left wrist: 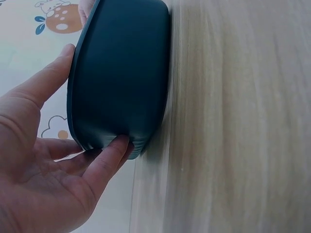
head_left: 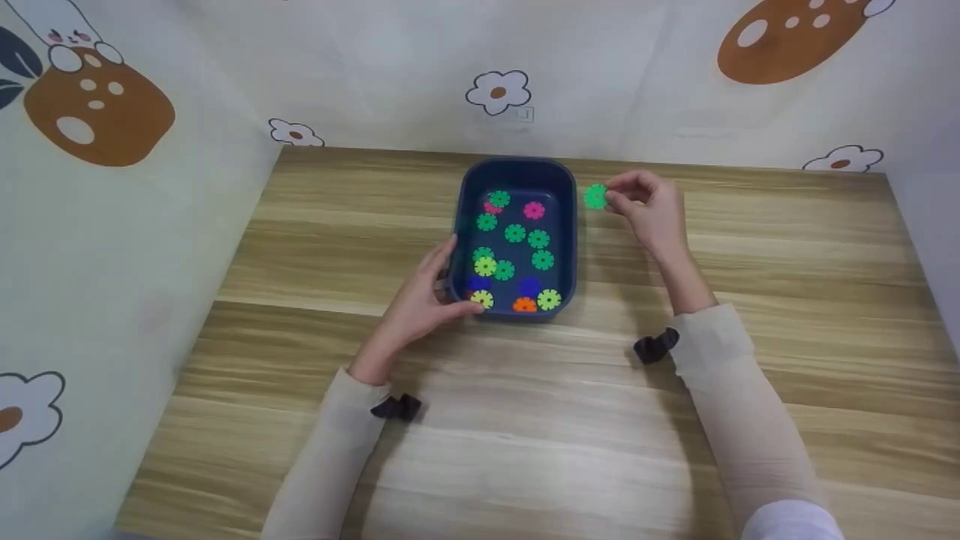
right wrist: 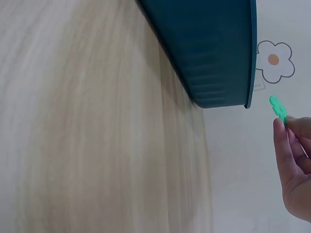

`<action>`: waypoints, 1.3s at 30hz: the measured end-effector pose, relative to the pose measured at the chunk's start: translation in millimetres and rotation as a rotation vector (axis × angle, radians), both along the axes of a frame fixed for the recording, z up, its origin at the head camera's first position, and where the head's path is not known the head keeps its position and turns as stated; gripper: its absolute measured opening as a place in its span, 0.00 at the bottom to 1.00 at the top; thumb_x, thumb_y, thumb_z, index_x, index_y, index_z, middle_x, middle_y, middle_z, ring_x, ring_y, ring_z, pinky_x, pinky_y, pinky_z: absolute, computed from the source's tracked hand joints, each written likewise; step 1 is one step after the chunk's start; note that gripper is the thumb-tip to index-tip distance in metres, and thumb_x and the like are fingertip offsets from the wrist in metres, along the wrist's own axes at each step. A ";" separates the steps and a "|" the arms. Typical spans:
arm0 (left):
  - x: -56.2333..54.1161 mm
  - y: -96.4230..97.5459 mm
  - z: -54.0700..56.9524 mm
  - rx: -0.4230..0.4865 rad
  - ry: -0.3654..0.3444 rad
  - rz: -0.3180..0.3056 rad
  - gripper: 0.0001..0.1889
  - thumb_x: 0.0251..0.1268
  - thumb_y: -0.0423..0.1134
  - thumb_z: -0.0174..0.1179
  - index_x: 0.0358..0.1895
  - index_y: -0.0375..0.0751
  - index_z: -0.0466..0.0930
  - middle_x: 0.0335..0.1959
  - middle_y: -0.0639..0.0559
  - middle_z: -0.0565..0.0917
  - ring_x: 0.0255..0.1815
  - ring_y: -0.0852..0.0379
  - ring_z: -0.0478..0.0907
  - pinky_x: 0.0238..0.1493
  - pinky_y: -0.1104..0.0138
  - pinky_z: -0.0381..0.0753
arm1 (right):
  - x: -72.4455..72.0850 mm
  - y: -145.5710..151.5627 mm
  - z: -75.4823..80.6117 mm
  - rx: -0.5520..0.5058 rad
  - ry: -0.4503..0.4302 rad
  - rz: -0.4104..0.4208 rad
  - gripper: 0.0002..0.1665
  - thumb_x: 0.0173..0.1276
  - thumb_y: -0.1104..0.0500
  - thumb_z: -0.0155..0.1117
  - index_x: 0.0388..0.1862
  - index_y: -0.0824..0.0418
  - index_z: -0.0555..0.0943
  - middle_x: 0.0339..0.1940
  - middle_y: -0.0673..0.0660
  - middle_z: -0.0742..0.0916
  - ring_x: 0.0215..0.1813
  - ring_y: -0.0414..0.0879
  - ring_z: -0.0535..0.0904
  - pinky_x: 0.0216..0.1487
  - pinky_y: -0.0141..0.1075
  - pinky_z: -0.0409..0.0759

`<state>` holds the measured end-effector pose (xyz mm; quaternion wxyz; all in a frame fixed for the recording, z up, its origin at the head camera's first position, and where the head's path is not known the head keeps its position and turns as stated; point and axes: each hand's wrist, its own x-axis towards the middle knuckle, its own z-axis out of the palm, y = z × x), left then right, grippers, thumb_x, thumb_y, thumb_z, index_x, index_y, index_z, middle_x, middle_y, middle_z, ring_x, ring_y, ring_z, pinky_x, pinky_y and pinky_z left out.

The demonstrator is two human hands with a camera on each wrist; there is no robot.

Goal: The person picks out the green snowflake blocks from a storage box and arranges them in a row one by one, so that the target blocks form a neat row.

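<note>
Head view, upper ctr: green disc (head_left: 595, 196) is pinched by R hand (head_left: 654, 211), just right of tub (head_left: 525, 180) on bench (head_left: 525, 420); tub's lower-left corner is gripped by L hand (head_left: 417, 301), thumb spread. Single-disc transfer is prob. in hand; next, firm pinch & steady tub are needed.

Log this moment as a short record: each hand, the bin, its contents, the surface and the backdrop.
left hand: grips the dark blue bin at its near-left corner
right hand: pinches a green notched disc
held disc: off the table, outside the bin, to its right
bin contents: green, yellow, pink, orange and blue discs
surface: wood-grain table
backdrop: pale wall with flower prints
</note>
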<state>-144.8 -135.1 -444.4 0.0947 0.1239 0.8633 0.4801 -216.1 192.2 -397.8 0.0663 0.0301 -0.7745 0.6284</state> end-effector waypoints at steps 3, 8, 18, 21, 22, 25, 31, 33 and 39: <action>-0.2 0.3 -0.3 -0.007 0.003 0.005 0.55 0.48 0.45 0.76 0.78 0.46 0.49 0.76 0.38 0.51 0.68 0.43 0.62 0.66 0.54 0.65 | -2.0 2.2 -2.9 -0.002 -0.012 -0.014 0.07 0.63 0.76 0.63 0.41 0.78 0.80 0.37 0.68 0.84 0.34 0.43 0.82 0.39 0.31 0.83; -0.3 0.5 0.0 -0.015 0.000 0.007 0.55 0.48 0.46 0.76 0.78 0.46 0.49 0.76 0.38 0.51 0.69 0.43 0.62 0.67 0.54 0.63 | -11.9 10.1 -19.2 0.019 -0.041 -0.049 0.11 0.63 0.74 0.63 0.44 0.79 0.79 0.39 0.68 0.84 0.35 0.41 0.81 0.40 0.31 0.82; -0.7 0.0 -1.1 0.050 -0.009 0.000 0.55 0.47 0.44 0.77 0.77 0.46 0.49 0.76 0.39 0.51 0.66 0.43 0.66 0.61 0.58 0.71 | -19.3 17.7 -37.5 0.053 -0.089 -0.108 0.07 0.64 0.71 0.65 0.41 0.71 0.83 0.37 0.62 0.85 0.36 0.41 0.81 0.38 0.27 0.81; -1.0 0.0 -1.6 0.077 -0.024 -0.002 0.55 0.47 0.42 0.77 0.77 0.45 0.49 0.76 0.41 0.51 0.64 0.44 0.68 0.56 0.61 0.76 | -20.5 18.9 -40.8 0.076 -0.103 -0.117 0.07 0.64 0.69 0.66 0.41 0.70 0.83 0.37 0.61 0.86 0.36 0.40 0.81 0.37 0.26 0.80; -1.0 -0.2 -1.8 0.071 -0.023 0.000 0.55 0.48 0.43 0.77 0.77 0.46 0.49 0.76 0.41 0.51 0.65 0.44 0.68 0.56 0.62 0.76 | -21.0 19.4 -41.6 0.081 -0.107 -0.118 0.07 0.64 0.69 0.66 0.41 0.70 0.83 0.37 0.61 0.85 0.37 0.41 0.81 0.37 0.25 0.80; -0.7 -0.5 -2.2 0.033 -0.009 0.003 0.55 0.48 0.45 0.77 0.77 0.46 0.50 0.76 0.41 0.52 0.66 0.45 0.65 0.59 0.62 0.73 | -22.3 20.1 -43.7 0.106 -0.117 -0.121 0.07 0.65 0.69 0.65 0.41 0.69 0.83 0.38 0.61 0.85 0.38 0.41 0.81 0.38 0.25 0.79; -0.4 -0.6 -3.3 0.021 0.013 0.005 0.55 0.47 0.46 0.77 0.77 0.46 0.50 0.75 0.39 0.52 0.68 0.44 0.63 0.63 0.59 0.69 | -24.0 22.4 -47.0 0.179 -0.119 -0.118 0.08 0.65 0.68 0.65 0.42 0.70 0.83 0.39 0.61 0.86 0.37 0.38 0.80 0.38 0.25 0.77; -0.3 -0.6 -3.6 0.028 0.014 0.005 0.56 0.47 0.46 0.77 0.77 0.46 0.50 0.75 0.39 0.52 0.68 0.44 0.63 0.63 0.59 0.69 | -24.7 23.4 -48.5 0.208 -0.119 -0.115 0.09 0.65 0.67 0.65 0.43 0.70 0.83 0.38 0.60 0.86 0.37 0.37 0.80 0.38 0.25 0.77; -0.4 -1.1 -3.0 0.016 0.019 0.007 0.56 0.46 0.49 0.77 0.77 0.47 0.50 0.75 0.40 0.52 0.68 0.44 0.62 0.65 0.57 0.66 | -25.4 26.7 -51.1 0.273 -0.140 -0.105 0.10 0.66 0.67 0.64 0.45 0.70 0.83 0.40 0.61 0.86 0.38 0.38 0.80 0.40 0.26 0.76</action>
